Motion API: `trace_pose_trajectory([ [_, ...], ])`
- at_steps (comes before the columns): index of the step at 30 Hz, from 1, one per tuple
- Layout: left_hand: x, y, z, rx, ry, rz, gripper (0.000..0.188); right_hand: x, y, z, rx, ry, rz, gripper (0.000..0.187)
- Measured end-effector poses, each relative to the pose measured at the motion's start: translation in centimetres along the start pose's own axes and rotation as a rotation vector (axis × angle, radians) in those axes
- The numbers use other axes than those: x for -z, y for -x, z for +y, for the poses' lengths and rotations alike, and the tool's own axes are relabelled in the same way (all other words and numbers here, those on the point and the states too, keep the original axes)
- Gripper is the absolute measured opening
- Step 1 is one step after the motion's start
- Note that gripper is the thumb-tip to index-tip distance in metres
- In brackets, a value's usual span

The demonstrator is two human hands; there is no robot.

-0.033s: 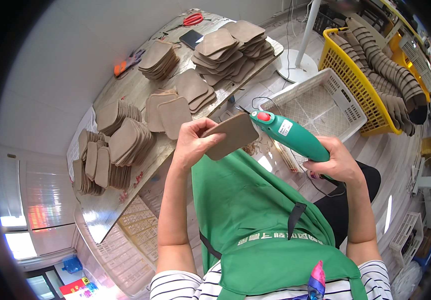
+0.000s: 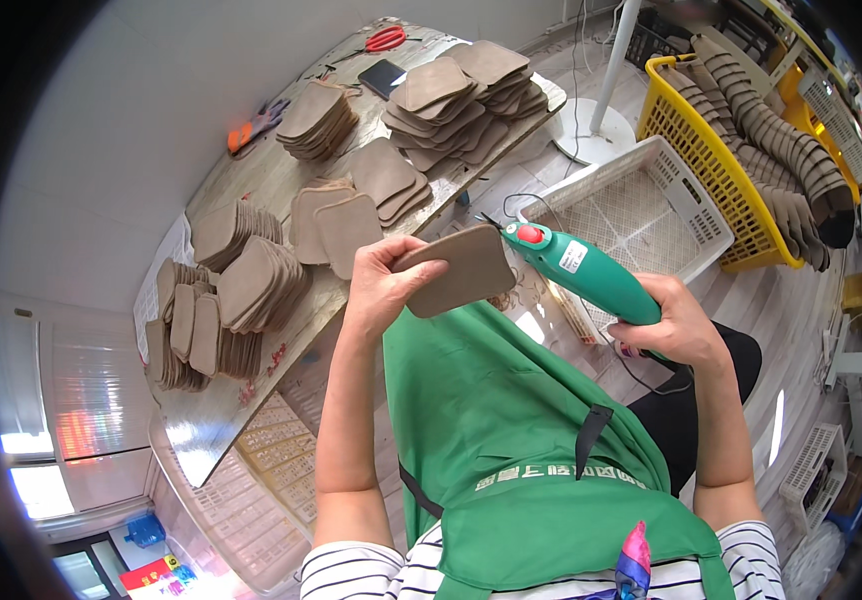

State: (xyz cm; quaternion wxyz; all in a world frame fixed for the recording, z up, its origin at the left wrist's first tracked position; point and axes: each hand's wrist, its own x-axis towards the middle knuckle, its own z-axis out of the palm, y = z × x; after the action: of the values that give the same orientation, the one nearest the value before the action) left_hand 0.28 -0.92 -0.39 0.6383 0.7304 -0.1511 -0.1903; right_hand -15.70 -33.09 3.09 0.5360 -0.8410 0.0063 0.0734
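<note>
A flat brown panel with rounded corners (image 2: 463, 272), like leather or stiff fabric, is pinched between the thumb and fingers of my left hand (image 2: 383, 285). My right hand (image 2: 679, 322) is wrapped around the handle of green electric scissors (image 2: 596, 278) with a red button. Their dark blade tip is at the upper right corner of the panel; whether it touches cannot be made out. Left of my left hand, more brown panels (image 2: 348, 232) lie on the table (image 2: 281, 185), with a fanned stack (image 2: 256, 285) farther left.
Taller panel piles (image 2: 436, 85) stand at the table's far end, near a phone (image 2: 382, 77) and red-handled scissors (image 2: 386, 40). On the floor to the right are a white crate (image 2: 686, 175) and a yellow basket (image 2: 686, 130) of brown pieces. A cord trails below my right hand.
The panel has turned slightly in my left hand, showing more of its face. My left hand has shifted a little with it; the electric scissors stay nearly in place.
</note>
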Motion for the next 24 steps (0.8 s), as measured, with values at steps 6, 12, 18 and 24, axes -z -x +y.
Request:
trace_pose_trajectory([
  [6, -1.0, 0.5, -1.0, -0.014, 0.208, 0.188, 0.021, 0.0, 0.6, 0.7, -0.024, -0.036, -0.003, 0.029],
  [12, -0.8, 0.3, -1.6, -0.047, 0.278, 0.272, 0.022, 0.1, 0.5, 0.7, 0.062, 0.041, 0.002, 0.030],
  [18, -0.1, 0.3, -1.2, -0.069, 0.264, 0.241, 0.019, 0.1, 0.5, 0.4, 0.071, 0.067, -0.011, 0.030],
  [24, 0.3, 0.2, 0.1, -0.068, 0.182, 0.166, 0.016, 0.1, 0.3, 0.0, 0.111, 0.089, -0.038, 0.027],
])
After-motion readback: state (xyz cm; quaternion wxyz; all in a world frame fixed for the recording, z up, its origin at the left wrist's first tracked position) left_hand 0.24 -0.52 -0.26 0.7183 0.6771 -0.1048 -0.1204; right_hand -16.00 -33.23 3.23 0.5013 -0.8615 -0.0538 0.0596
